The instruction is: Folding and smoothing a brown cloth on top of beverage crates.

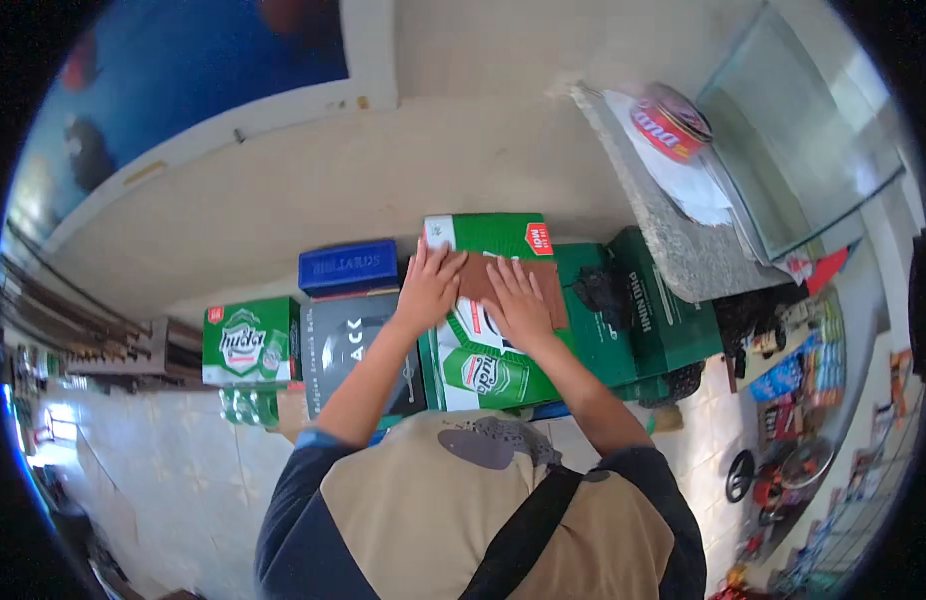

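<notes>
A green-and-white Huda beer carton [481, 375] lies right before me. Across its top is a flat brown piece [545, 289], which looks like cardboard. My left hand [431, 285] rests palm down at the brown piece's left end, fingers spread over its edge and the carton. Flat on the brown piece and the printed carton top lies my right hand [519, 304], its fingers apart. Neither hand is closed around anything. Both palms partly cover the brown piece and the carton's print.
To the left stand a dark grey box [343, 352], a blue box [348, 268] and another Huda carton [249, 341]. Dark green cartons [661, 300] sit at right, with a black plastic bag [599, 291]. A stone ledge [673, 255] juts out above, bearing a red tin [671, 124] and a glass tank [793, 150].
</notes>
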A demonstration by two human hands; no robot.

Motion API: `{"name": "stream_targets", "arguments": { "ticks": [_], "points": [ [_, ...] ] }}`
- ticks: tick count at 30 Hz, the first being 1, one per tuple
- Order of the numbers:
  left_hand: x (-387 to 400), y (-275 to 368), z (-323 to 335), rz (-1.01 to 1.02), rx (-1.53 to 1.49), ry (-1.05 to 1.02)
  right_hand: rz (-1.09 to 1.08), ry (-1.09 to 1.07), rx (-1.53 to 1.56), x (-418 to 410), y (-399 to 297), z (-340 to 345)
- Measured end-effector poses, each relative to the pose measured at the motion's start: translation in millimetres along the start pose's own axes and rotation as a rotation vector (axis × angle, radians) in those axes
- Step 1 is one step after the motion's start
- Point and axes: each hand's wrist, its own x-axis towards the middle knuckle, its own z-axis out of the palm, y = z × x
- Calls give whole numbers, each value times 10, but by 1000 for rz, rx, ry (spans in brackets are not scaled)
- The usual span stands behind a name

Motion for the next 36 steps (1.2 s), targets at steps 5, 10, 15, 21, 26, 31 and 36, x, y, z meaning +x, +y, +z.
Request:
{"name": "stream_targets", "arguments": {
  "ticks": [5, 10, 15, 21, 26, 31, 36],
  "points": [
    [-738, 636, -534, 128, -48, -262, 28, -172, 80, -866, -374, -428],
    [-992, 695, -700, 148, -193, -405, 19, -201, 113, -1187, -523, -540],
    [-516, 457, -546, 115, -106, -342, 48, -185, 75, -724, -305, -359],
    [230, -199, -150, -65, -89, -201, 35, 17, 51, 249, 185, 129],
    [288, -190, -152, -46, -26, -183, 25, 76, 47, 284, 179, 164],
    [-306, 275, -364, 210, 45, -236, -1, -69, 72, -419, -135, -140],
    [-965, 781, -760, 231, -91, -483, -97, -219, 166, -1096, -384, -590]
  ]
}}
